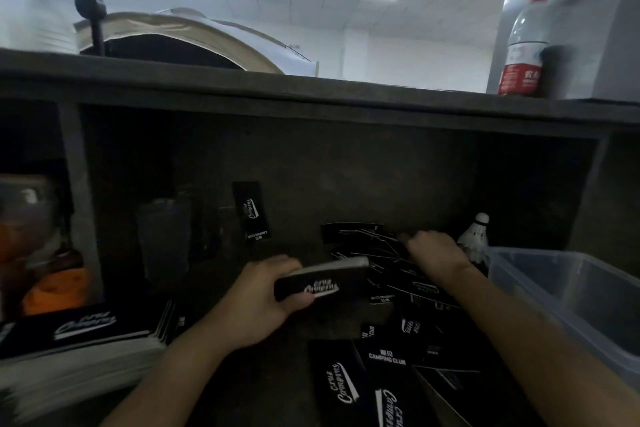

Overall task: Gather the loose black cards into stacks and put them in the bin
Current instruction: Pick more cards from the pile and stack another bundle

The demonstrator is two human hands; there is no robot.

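Observation:
My left hand (pixel 263 302) grips a thick stack of black cards (pixel 322 279) with white script lettering, held flat above the dark shelf. Just right of it, my right hand (pixel 434 253) reaches into a loose pile of black cards (pixel 384 253), its fingers curled down among them; whether it holds any is hidden. More loose cards (pixel 377 371) lie scattered in front, between my forearms. A single card (pixel 251 215) leans upright against the back wall. The clear plastic bin (pixel 568 291) stands at the right edge.
A large stack of the same cards (pixel 79 336) sits at the lower left. A shuttlecock (pixel 474 236) stands behind my right hand, beside the bin. A dark overhang (pixel 311 94) tops the shelf, with a water bottle (pixel 524 45) on it. An orange object (pixel 52 288) fills the left compartment.

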